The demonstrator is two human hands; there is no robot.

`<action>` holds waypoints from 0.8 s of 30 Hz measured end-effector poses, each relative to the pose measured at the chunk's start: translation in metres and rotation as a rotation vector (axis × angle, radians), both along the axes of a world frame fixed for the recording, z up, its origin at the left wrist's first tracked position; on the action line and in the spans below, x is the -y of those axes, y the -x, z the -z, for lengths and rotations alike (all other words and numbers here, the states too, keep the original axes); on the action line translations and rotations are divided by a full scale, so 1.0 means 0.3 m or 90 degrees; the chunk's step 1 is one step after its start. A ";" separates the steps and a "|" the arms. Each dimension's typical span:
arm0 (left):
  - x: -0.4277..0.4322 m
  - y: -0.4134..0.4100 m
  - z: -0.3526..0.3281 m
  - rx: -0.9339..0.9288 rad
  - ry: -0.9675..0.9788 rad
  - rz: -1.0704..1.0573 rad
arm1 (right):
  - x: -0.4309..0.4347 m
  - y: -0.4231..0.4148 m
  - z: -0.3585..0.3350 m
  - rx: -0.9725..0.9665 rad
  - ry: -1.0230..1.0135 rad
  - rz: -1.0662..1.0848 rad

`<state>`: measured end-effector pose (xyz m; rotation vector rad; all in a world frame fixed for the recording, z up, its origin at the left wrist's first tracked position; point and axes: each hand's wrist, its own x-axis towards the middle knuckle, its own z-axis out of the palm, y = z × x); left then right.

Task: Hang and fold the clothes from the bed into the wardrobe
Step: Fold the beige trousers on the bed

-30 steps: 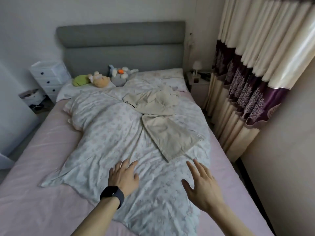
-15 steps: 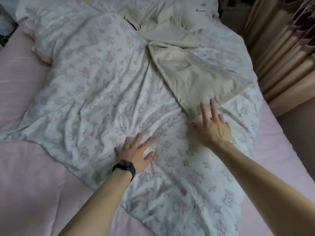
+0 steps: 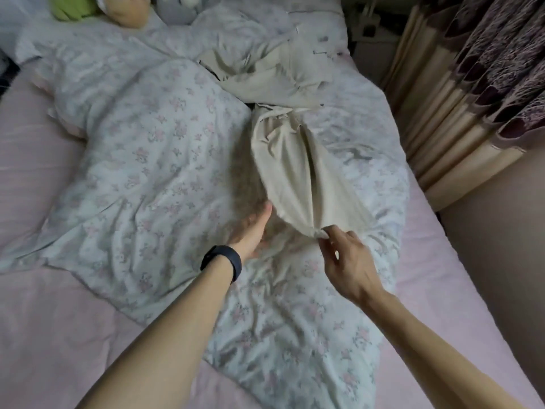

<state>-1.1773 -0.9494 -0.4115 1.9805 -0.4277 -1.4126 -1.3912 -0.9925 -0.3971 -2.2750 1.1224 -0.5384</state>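
A beige garment (image 3: 298, 160) lies on the floral duvet (image 3: 153, 160) of the bed, bunched at its far end and drawn into a narrow strip toward me. My right hand (image 3: 345, 261) pinches the garment's near corner between thumb and fingertips and lifts it a little off the duvet. My left hand (image 3: 253, 228), with a black watch on the wrist, lies with straight fingers on the duvet just left of the garment's near edge. The wardrobe is out of view.
Pink sheet (image 3: 44, 335) shows on both sides of the duvet. Stuffed toys (image 3: 126, 10) sit at the head of the bed. Cream and purple curtains (image 3: 472, 84) hang along the right side, with a bedside table (image 3: 368, 22) at the far right.
My right hand went from flat on the duvet to pinching the garment's near corner, pulling the flat cloth into a gathered strip. My left hand slid right toward the garment.
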 end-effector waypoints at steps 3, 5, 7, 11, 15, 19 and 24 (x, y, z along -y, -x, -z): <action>0.049 0.088 -0.106 -0.057 0.080 -0.092 | -0.182 0.085 -0.081 0.003 -0.041 -0.093; 0.027 0.157 -0.163 0.022 0.114 -0.091 | -0.279 0.148 -0.139 -0.018 -0.093 -0.106; -0.046 0.217 -0.232 0.093 0.128 -0.038 | -0.323 0.198 -0.209 -0.051 -0.153 -0.089; -0.281 0.255 -0.389 0.207 0.063 -0.001 | -0.347 0.258 -0.368 -0.177 -0.325 -0.120; -0.542 0.287 -0.515 0.071 0.017 0.030 | -0.378 0.284 -0.479 -0.114 -0.463 -0.038; -0.742 0.288 -0.571 -0.015 -0.010 0.079 | -0.397 0.211 -0.480 -0.009 -0.505 0.142; -0.985 0.285 -0.525 -0.173 -0.083 0.108 | -0.462 0.039 -0.344 0.146 -0.703 0.235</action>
